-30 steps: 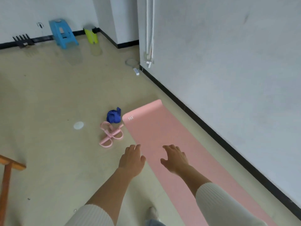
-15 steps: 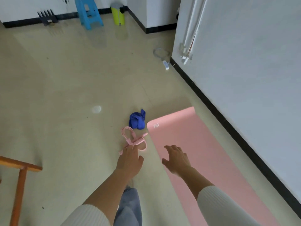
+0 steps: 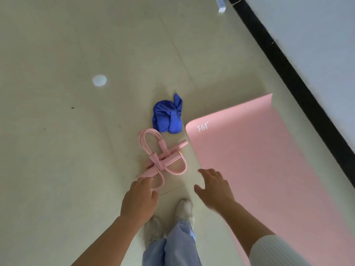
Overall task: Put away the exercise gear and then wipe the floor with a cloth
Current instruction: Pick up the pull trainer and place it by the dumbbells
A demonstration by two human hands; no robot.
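fingers [image 3: 206, 172] loose, gripping nothing: left hand [image 3: 139, 198] at pink resistance band [image 3: 165, 160], right hand [image 3: 213, 189] by pink mat [image 3: 269, 169].

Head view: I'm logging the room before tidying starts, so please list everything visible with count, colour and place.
Mat: one, pink, unrolled on the floor beside the wall.
Pull rope: one, pink, left of the mat's far end.
Cloth: one, blue, crumpled, just beyond the pull rope.
Round spot: one, white, floor, upper left.
Skirting: one, black, foot of the wall.
Small object: one, white, top edge near the skirting; unidentifiable.
Shoes: two, whitish, bottom centre.
Trouser legs: two, light blue, bottom centre.
Left hand: one, at the pull rope's near end; grip unclear.
Right hand: one, fingers spread, over the mat's left edge.
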